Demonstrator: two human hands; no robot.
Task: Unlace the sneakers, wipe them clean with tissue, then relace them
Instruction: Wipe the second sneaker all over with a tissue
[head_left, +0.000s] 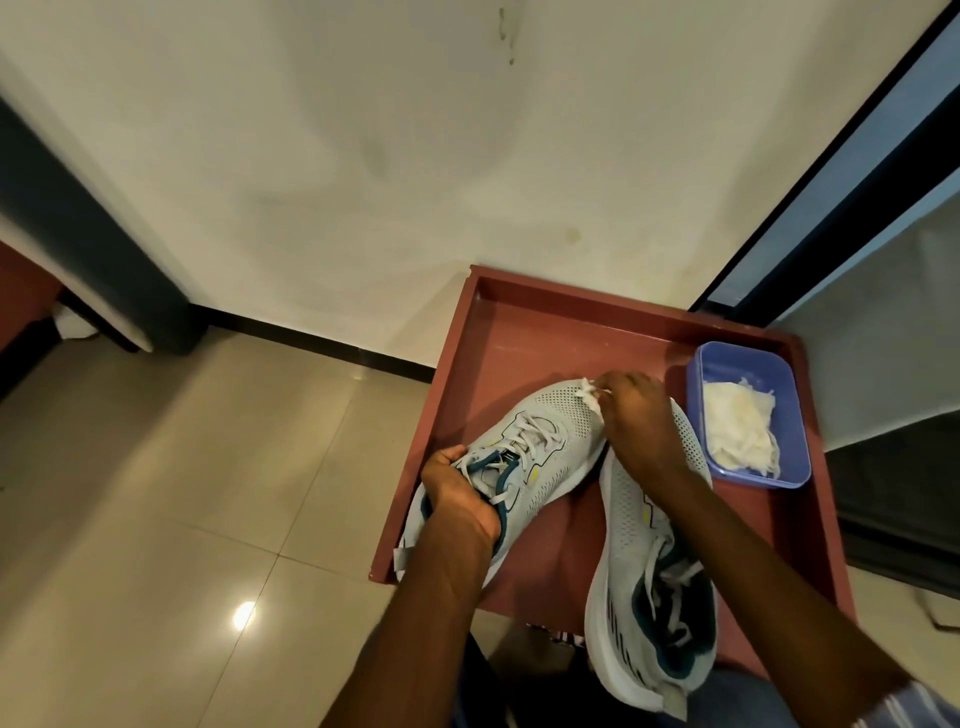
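Note:
Two light grey mesh sneakers with teal collars lie on a reddish-brown tray table (540, 322). My left hand (460, 491) grips the collar of the left sneaker (550, 441), whose white laces (530, 434) are threaded. My right hand (636, 418) pinches a small white tissue (589, 395) against that sneaker's toe. The right sneaker (631, 566) lies beside it, toe partly under my right wrist, its laces (675, 577) loose at the tongue.
A blue plastic tub (698, 395) holding crumpled white tissues (740, 426) stands at the tray's right side. Beige floor tiles (208, 493) stretch to the left. A cream wall stands behind; a dark-framed glass panel (852, 171) rises at the right.

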